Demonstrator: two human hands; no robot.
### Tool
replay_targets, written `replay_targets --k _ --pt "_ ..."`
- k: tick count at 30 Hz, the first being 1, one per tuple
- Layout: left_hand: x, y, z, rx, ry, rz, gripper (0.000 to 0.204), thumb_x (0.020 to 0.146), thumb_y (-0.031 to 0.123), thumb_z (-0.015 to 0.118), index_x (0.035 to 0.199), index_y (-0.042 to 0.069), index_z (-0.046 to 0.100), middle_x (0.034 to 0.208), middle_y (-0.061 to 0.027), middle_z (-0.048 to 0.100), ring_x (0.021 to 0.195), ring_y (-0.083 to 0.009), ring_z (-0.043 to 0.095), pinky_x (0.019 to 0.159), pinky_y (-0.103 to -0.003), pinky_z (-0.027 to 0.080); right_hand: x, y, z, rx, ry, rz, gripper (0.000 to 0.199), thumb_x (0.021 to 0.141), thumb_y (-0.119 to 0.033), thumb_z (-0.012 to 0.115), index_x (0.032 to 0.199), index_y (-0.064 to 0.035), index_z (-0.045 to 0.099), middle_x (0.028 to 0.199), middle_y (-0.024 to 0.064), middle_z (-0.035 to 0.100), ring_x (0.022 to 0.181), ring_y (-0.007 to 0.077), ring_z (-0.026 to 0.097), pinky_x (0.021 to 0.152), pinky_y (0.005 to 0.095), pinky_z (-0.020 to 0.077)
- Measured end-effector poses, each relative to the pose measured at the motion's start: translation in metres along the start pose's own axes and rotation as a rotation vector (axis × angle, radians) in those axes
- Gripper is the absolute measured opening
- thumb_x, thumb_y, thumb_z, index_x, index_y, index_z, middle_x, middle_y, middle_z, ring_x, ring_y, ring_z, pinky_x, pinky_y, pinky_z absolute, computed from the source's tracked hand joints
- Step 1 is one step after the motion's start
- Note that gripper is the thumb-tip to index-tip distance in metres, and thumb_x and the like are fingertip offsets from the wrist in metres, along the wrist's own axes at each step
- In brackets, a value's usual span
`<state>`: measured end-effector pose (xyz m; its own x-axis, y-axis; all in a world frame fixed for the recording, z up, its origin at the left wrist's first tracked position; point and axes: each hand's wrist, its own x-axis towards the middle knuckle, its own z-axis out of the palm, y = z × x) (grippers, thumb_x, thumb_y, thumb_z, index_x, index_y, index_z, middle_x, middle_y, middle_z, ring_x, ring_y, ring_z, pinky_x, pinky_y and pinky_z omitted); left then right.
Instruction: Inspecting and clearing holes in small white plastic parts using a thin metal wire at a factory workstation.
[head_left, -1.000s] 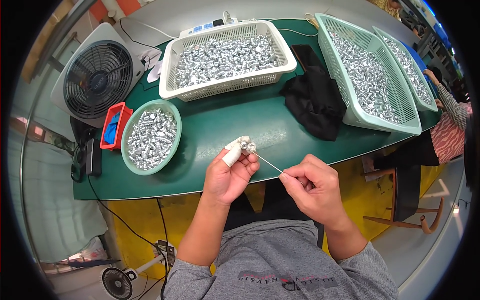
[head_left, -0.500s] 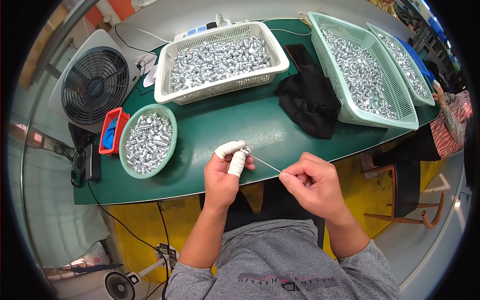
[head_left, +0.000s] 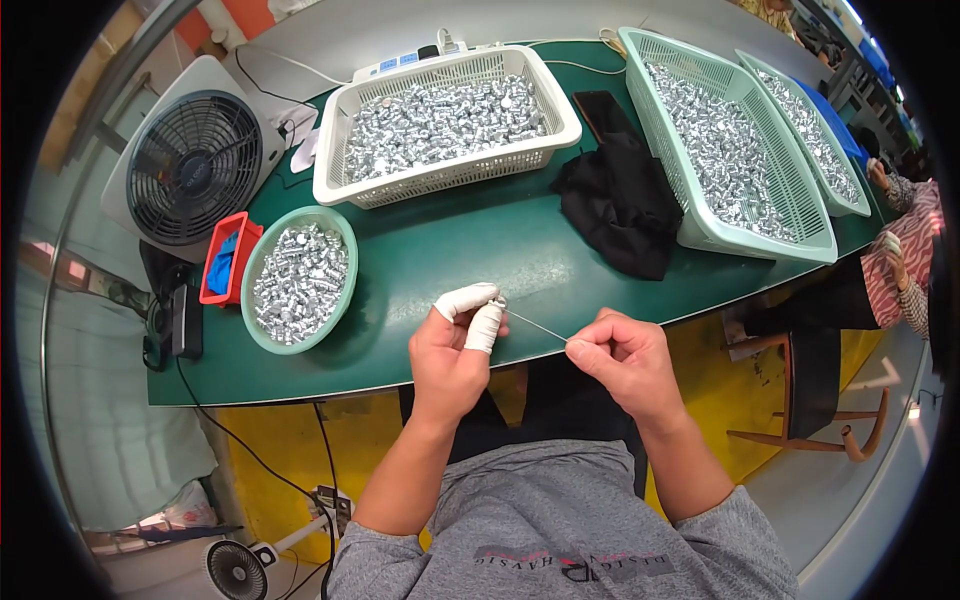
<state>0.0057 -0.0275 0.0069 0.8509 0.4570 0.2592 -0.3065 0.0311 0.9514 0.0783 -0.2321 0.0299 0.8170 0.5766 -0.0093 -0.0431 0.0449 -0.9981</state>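
My left hand (head_left: pixel 447 355), with white tape wrapped round its thumb and index finger, is closed in a pinch above the table's near edge. A small silvery metal part is between those fingertips, mostly hidden by them. My right hand (head_left: pixel 630 362) is closed on a thin metal rod (head_left: pixel 537 326), thumb against the fingers. The rod slants from the right fingertips up and left to the left fingertips. Its far end is hidden at the pinch.
Similar metal parts fill a round green basket (head_left: pixel 349 282), a white basket (head_left: pixel 330 172) and two pale green baskets (head_left: pixel 700 232) on the green table (head_left: pixel 440 240). A black cloth (head_left: pixel 618 205), red bin (head_left: pixel 212 287) and box fan (head_left: pixel 195 165) stand around. Another person (head_left: pixel 905 260) is at right.
Both hands keep their grips. My left fingers have turned slightly and now cover more of the metal part. At right, the other person's hands have come further into view.
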Motion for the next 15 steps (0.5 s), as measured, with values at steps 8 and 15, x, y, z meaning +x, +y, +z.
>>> replay_targets --k 8,15 --pt "0.0 0.002 0.001 0.049 -0.019 -0.018 0.021 0.099 -0.003 0.061 0.12 -0.001 0.063 0.108 -0.0128 0.069 0.091 -0.018 0.068 0.078 -0.031 0.058 0.0 0.001 -0.002 0.054 0.004 0.045 0.006 0.09 -0.003 0.074 0.087 0.0018 0.073 0.076 -0.0025 0.055 0.065 0.0039 0.046 0.058 0.021 0.0348" --pt "0.004 0.006 -0.002 -0.1 -0.022 -0.12 0.021 0.098 -0.005 0.061 0.118 -0.001 0.064 0.107 -0.0121 0.069 0.09 -0.0153 0.066 0.08 -0.028 0.056 0.006 -0.003 -0.015 -0.162 -0.024 -0.094 0.004 0.089 -0.003 0.075 0.088 0.0003 0.073 0.077 -0.0027 0.054 0.065 0.0037 0.044 0.058 0.0211 0.0339"
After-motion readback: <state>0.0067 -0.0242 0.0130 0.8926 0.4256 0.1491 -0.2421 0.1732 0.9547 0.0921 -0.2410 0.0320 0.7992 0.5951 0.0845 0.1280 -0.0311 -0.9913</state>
